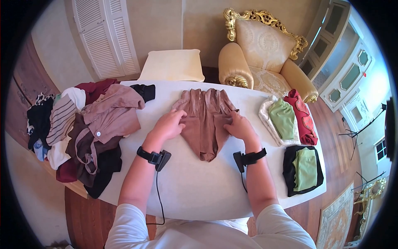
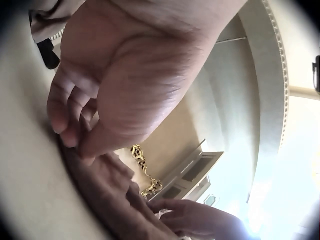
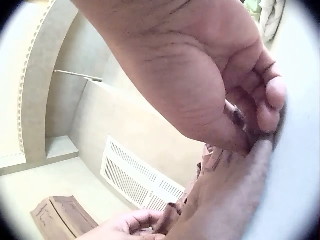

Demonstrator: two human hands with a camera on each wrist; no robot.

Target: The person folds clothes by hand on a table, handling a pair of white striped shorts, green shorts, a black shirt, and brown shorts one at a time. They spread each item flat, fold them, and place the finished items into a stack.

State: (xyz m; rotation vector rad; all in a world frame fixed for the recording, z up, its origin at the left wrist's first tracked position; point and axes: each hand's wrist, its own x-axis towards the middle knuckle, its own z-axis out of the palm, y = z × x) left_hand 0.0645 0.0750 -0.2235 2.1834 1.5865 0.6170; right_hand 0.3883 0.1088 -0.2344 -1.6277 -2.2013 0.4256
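A brown garment (image 1: pixel 203 133) with a gathered top edge lies on the white table, its lower end narrowing to a rounded point. My left hand (image 1: pixel 169 125) pinches its left edge, and my right hand (image 1: pixel 241 126) pinches the right edge at about the same height. In the left wrist view the thumb and fingertips of the left hand (image 2: pixel 125 75) meet on the cloth (image 2: pixel 115 195). The right wrist view shows the right hand (image 3: pixel 200 75) with thumb and fingers closed on the cloth (image 3: pixel 220 195).
A heap of mixed clothes (image 1: pixel 95 124) covers the table's left side. At the right lie folded red, green and white garments (image 1: pixel 282 120) and a black and green folded pile (image 1: pixel 304 170). Beyond the white table (image 1: pixel 195 195) stand a cream stool (image 1: pixel 172 64) and a gilded armchair (image 1: pixel 265 45).
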